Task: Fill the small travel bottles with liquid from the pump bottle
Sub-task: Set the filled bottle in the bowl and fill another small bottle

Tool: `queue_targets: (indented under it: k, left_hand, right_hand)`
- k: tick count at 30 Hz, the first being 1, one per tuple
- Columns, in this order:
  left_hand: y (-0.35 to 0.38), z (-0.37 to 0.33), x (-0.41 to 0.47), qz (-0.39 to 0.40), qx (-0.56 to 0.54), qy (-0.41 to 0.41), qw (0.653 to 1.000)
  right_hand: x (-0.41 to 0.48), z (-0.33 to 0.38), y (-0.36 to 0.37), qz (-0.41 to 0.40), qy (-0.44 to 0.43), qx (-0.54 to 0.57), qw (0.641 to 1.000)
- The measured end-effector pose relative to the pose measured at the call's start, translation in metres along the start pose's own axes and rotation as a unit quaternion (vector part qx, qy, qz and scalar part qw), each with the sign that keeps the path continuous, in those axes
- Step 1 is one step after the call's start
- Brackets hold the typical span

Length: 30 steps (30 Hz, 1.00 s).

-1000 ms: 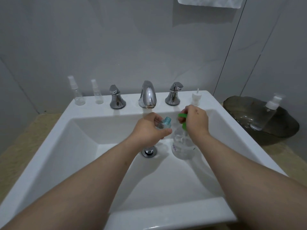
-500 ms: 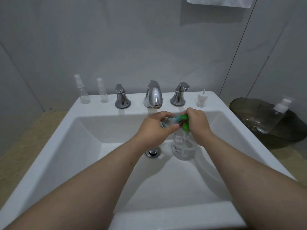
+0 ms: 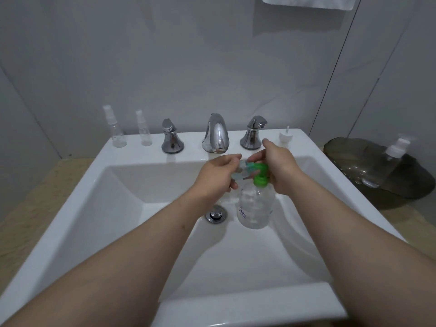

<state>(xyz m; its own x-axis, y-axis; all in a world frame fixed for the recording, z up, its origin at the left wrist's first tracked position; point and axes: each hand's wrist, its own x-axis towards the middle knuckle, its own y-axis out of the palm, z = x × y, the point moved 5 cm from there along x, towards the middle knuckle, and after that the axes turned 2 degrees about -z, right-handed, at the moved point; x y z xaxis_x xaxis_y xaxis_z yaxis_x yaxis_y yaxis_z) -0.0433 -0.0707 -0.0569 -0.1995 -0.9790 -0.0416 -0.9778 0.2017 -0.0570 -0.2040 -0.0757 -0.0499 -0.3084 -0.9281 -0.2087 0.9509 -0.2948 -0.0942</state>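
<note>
Inside the sink (image 3: 132, 159), the left hand (image 3: 215, 177) pinches a tilted small travel bottle (image 3: 242, 171) at the pump bottle (image 3: 256, 206)'s green pump head (image 3: 262, 175), which the right hand (image 3: 280, 166) clasps.

I have one view only: head cam | wide-angle, facing forward and down | near above sink (image 3: 132, 149), wall (image 3: 188, 67) beyond

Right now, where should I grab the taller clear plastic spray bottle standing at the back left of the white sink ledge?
Grip the taller clear plastic spray bottle round its straight cylindrical body, below the narrower cap, coming from the front. It stands upright with the wall behind, and the shorter clear spray bottle stands beside it on the right, so the front looks freest.
</note>
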Motion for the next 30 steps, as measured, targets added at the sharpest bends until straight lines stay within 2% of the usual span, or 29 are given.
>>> queue_targets:
  k: [6,9,12,14,16,18,20,22,24,30]
  left_hand:
    - [0.002,0.002,0.000,0.008,-0.101,-0.075,0.992]
    - [0.003,0.004,-0.003,0.008,-0.109,-0.097,0.989]
    - [0.000,0.007,-0.002,-0.008,-0.102,-0.118,0.988]
    - [-0.002,0.008,-0.002,-0.018,-0.108,-0.132,0.985]
    - [-0.001,0.009,-0.001,-0.019,-0.111,-0.138,0.984]
    - [0.000,0.009,-0.001,-0.017,-0.111,-0.136,0.984]
    - [0.000,0.010,-0.001,-0.016,-0.114,-0.136,0.984]
    - [0.000,0.011,0.000,-0.014,-0.121,-0.139,0.983]
    - [0.000,0.013,0.000,-0.011,-0.129,-0.144,0.981]
    - [-0.001,0.017,0.001,-0.002,-0.149,-0.151,0.977]
  right_hand:
    - [-0.002,0.013,0.001,-0.038,0.016,-0.040,0.998]
    - [-0.002,0.019,0.001,-0.055,0.000,-0.075,0.996]
    - [-0.001,0.031,-0.002,-0.114,-0.086,-0.089,0.986]
    - [-0.003,0.041,-0.011,-0.164,-0.146,-0.046,0.974]
    - [-0.005,0.043,-0.013,-0.124,-0.133,0.125,0.975]
    - [-0.011,0.046,-0.006,-0.025,-0.112,0.253,0.961]
    - [-0.016,0.046,0.001,0.029,-0.111,0.257,0.960]
    - [-0.018,0.043,0.007,0.051,-0.112,0.211,0.970]
    - [-0.019,0.040,0.009,0.055,-0.108,0.182,0.976]
    - [-0.020,0.040,0.010,0.062,-0.092,0.191,0.975]
